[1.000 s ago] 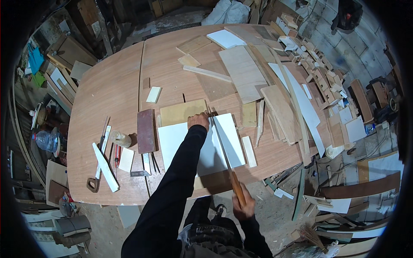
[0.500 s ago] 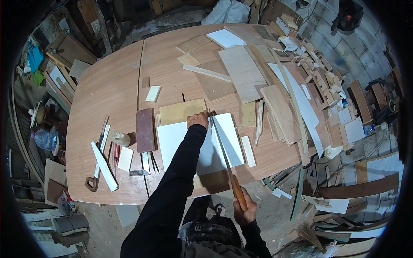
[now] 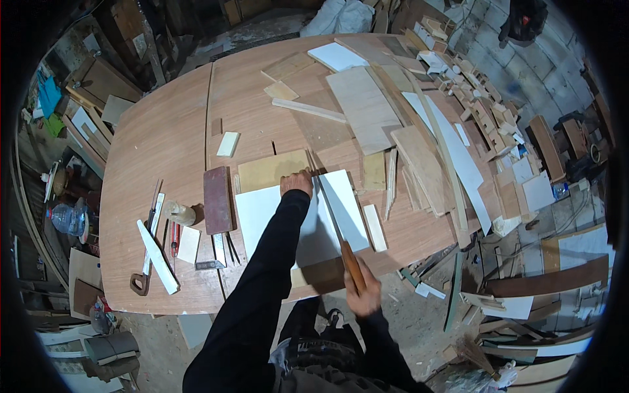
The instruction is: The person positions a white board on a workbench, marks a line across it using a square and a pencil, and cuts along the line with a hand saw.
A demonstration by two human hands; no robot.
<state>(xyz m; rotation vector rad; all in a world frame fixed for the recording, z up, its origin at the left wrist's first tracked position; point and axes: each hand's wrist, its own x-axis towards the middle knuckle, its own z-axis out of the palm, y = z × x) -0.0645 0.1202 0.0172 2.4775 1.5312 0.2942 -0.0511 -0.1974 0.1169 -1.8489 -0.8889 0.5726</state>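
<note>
White rectangular board [image 3: 261,206] lies on the brown wooden table [image 3: 151,131] under your left hand [image 3: 296,183], its grip unclear; your right hand [image 3: 363,291] clasps the wooden-handled metal saw [image 3: 348,254]. Sawing seems underway; next calls for steady strokes.

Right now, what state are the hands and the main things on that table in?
Left hand: resting at the white board's far edge.
Right hand: closed around the saw's handle.
Saw: set across the white board; cut depth unclear.
White board: flat, partly shaded.
Jar: upright.
Maroon block: lying flat.
Brown-handled tool: lying down, partly under a white strip.
</note>
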